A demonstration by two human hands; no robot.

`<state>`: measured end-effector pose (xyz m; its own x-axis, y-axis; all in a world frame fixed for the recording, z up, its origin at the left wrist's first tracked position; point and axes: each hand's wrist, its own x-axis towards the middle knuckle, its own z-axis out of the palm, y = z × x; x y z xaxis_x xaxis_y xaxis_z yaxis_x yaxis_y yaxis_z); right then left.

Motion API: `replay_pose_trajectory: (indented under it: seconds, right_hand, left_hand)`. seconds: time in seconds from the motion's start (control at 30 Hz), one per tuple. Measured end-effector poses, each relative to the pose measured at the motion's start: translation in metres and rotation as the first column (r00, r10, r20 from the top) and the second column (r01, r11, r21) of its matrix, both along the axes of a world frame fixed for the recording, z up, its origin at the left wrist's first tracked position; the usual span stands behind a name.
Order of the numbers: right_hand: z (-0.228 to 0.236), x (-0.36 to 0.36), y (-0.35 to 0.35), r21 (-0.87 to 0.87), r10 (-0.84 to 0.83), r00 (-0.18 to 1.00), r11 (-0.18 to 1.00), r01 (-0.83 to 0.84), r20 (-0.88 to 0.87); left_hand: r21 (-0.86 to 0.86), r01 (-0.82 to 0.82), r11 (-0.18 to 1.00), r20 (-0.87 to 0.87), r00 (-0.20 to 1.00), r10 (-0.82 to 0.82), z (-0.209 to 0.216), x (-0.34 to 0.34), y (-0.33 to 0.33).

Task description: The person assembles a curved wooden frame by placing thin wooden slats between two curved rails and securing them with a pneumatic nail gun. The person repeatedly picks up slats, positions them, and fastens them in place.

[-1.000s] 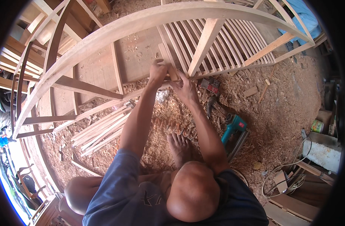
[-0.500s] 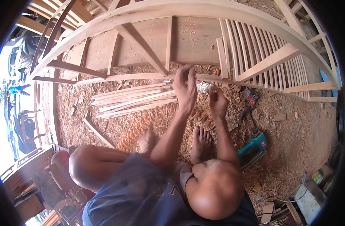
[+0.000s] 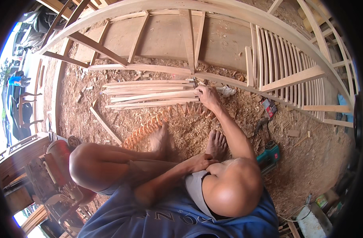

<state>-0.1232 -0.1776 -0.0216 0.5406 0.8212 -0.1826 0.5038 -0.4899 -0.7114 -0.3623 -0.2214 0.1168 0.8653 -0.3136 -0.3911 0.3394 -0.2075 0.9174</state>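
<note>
Thin wooden slats (image 3: 149,94) lie in a loose bundle on the shavings, in front of a wooden frame (image 3: 149,70). At the right end of this bundle, my right hand (image 3: 208,98) has its fingers closed around the end of one slat. My left hand (image 3: 200,162) rests against my right thigh, close to the knee, with fingers curled; whatever they may hold is hidden. An orange coiled hose (image 3: 153,123) runs between the bundle and my bare feet. White crumpled material (image 3: 228,91) sits just right of my right hand.
A teal power tool (image 3: 270,155) and a hammer (image 3: 262,126) lie right of my right foot. Beyond them is a small red-and-black pack (image 3: 269,108). Upright slats (image 3: 284,65) fill the frame's right part. A loose stick (image 3: 105,125) lies left.
Both hands were raised near the frame's lower rail. My left hand has drawn back to my thigh, and my right hand has moved left and taken hold of a slat's end.
</note>
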Motion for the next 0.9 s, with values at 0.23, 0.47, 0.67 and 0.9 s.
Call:
replay_pose_trajectory:
  seconds: [0.23,0.47,0.67,0.9]
  right_hand:
    - [0.074,-0.023,-0.026,0.307,-0.116,0.992,0.947,0.094,0.053]
    - [0.099,-0.030,-0.061,0.432,-0.201,0.934,0.844,0.317,-0.294]
    - [0.107,-0.019,-0.092,0.447,-0.226,0.820,0.747,0.493,-0.526]
    - [0.145,0.001,-0.131,0.588,-0.267,0.794,0.553,0.590,-0.545]
  left_hand:
    - [-0.283,-0.167,0.944,-0.032,0.986,0.165,0.045,0.012,0.008]
    - [-0.717,-0.473,0.511,-0.449,0.875,0.181,0.091,0.033,0.028]
    - [-0.167,-0.952,0.258,-0.336,0.301,0.893,0.007,0.053,0.032]
    - [0.519,-0.851,0.085,0.747,0.499,0.439,-0.020,0.068,0.099]
